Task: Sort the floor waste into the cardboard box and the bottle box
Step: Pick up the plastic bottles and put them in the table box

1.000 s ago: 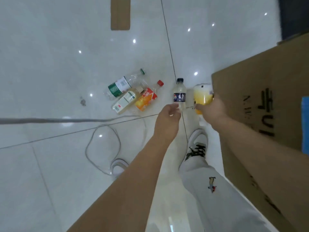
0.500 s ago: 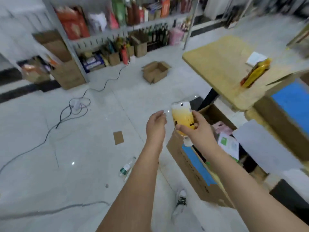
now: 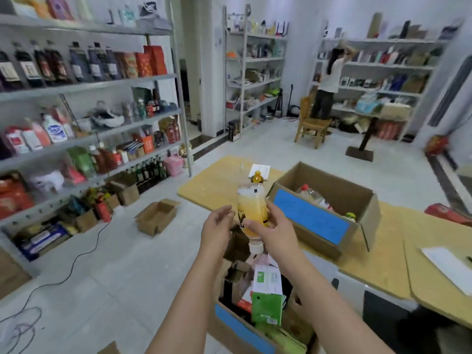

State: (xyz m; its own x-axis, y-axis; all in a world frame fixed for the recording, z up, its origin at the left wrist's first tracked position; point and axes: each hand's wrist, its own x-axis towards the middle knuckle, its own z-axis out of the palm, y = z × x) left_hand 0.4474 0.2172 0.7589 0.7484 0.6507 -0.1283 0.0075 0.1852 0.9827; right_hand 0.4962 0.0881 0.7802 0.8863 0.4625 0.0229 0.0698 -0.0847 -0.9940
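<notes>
My right hand (image 3: 274, 232) grips a clear bottle of yellow-orange drink (image 3: 251, 209), held upside down with its white cap pointing down. My left hand (image 3: 217, 229) hovers just left of the bottle with relaxed fingers, holding nothing. Directly below, on the floor, a cardboard box with a blue label (image 3: 242, 328) holds flattened cartons and card scraps. On the wooden table to the right stands a second box with a blue label (image 3: 311, 222); several bottles lie inside it.
A yellow wooden table (image 3: 383, 264) runs along the right with white paper on it. A small open carton (image 3: 157, 217) sits on the floor ahead left. Stocked shelves (image 3: 76, 123) line the left wall, a cable (image 3: 76, 259) trails across the tiles. A person stands at far shelves.
My view has risen from the floor bottles to the room. Both hands came up, the right one carrying the yellow bottle above the floor box. My left hand stays empty beside it.
</notes>
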